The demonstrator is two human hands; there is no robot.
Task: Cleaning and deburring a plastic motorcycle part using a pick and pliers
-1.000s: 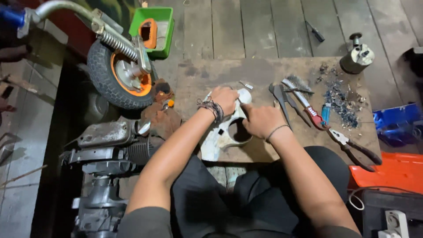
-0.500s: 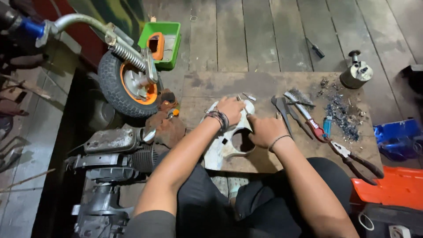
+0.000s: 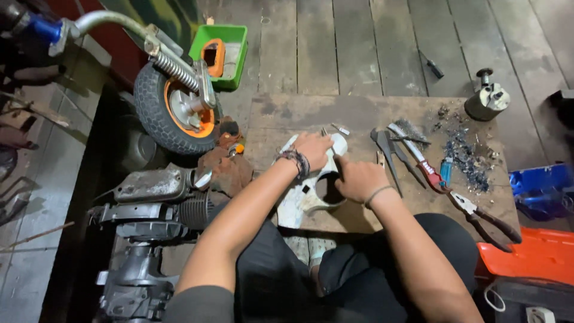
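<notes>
While a small engine block [image 3: 149, 227] and a wheel with an orange hub [image 3: 176, 110] fill the floor off the left edge, a worn wooden board [image 3: 359, 110] lying on the plank floor carries the work. Near the middle of its near edge lies a white plastic cover [image 3: 299, 200] with a round hole, flat on the board. The left hand [image 3: 312, 149] presses down on the cover's far end, fingers spread and flat, its grip not closed around anything. The right hand [image 3: 359, 178] rests on the cover's right side beside the hole, fingers curled against the plastic; whether its grip clamps the edge cannot be told. Off the far left corner sits a green tray [image 3: 236, 36]. Off the far right corner stands a metal cylinder [image 3: 487, 101]. Toward the right edge lie long-nose pliers [image 3: 484, 215], a red-handled tool [image 3: 421, 161], dark snips [image 3: 385, 149] and a heap of metal scraps [image 3: 466, 155].
</notes>
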